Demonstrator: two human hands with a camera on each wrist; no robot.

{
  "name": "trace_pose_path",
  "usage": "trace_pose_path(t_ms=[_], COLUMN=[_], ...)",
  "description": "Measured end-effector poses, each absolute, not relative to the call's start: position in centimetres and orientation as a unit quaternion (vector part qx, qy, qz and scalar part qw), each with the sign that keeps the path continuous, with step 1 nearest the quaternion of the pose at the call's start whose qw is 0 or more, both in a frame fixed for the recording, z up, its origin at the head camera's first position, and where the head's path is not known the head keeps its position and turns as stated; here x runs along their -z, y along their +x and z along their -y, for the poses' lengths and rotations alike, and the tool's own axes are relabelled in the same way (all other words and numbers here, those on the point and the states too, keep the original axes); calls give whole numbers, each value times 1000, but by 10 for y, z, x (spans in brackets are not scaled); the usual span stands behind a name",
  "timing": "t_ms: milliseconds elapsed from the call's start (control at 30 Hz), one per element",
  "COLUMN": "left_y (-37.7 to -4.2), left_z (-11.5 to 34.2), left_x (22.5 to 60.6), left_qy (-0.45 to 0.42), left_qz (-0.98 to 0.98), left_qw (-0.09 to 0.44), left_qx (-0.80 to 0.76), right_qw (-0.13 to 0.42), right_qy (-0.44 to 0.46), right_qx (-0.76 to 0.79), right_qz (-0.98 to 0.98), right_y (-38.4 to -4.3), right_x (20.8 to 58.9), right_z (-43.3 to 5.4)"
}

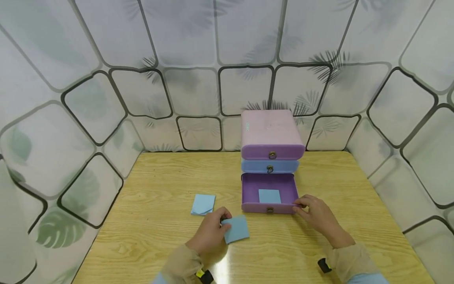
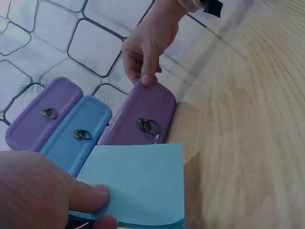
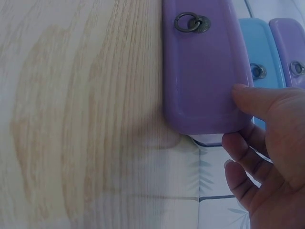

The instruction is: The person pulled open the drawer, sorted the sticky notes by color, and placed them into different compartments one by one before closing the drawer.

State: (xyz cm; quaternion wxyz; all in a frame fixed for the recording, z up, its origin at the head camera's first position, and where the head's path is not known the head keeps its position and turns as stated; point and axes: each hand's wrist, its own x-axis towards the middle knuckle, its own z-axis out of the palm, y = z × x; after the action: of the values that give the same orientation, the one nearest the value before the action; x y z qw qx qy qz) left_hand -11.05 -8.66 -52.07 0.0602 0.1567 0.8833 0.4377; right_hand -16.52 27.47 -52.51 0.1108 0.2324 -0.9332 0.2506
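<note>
My left hand (image 1: pixel 210 232) pinches a light blue sticky note pad (image 1: pixel 236 228) between thumb and fingers, in front of a small drawer cabinet (image 1: pixel 271 128). In the left wrist view the pad's flat top faces up under the thumb. The cabinet's purple bottom drawer (image 1: pixel 251 186) is pulled out. Inside it, near the front, lies a blue sticky note pad (image 1: pixel 269 196). My right hand (image 1: pixel 317 215) grips the right end of that drawer's front, thumb on the outer face, as the right wrist view shows.
Another blue sticky note pad (image 1: pixel 203 204), its lower corner curled, lies left of the cabinet on the wooden table (image 1: pixel 159 189). Above the pulled-out drawer are a blue drawer (image 1: pixel 255 166) and a purple top drawer (image 1: pixel 255 152), both pushed in, with ring pulls. A patterned cloth wall (image 1: pixel 191 90) stands behind.
</note>
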Motion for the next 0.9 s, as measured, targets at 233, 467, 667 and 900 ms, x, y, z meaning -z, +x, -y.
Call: trace_pose_path(t_ms=[233,467,667,900], left_y=[-121,-138,-155,-174], left_z=[89,85,76,61], left_x=[499,476,456,448], left_qy=[178,198,211,209], left_qz=[-874,-863,-863,-863], left_qw=[-1,-49,-60,-55], left_qx=[-453,-462,-455,-456], right_qw=[122,112,93,91], right_qy=[239,232,221,219], right_qx=[-249,-248,-245,-245], right_qz=[931,934,939,940], right_y=[-167,-165,-163,-164], right_x=[527,527,526,528], right_z=[-275,-274,-274,-274])
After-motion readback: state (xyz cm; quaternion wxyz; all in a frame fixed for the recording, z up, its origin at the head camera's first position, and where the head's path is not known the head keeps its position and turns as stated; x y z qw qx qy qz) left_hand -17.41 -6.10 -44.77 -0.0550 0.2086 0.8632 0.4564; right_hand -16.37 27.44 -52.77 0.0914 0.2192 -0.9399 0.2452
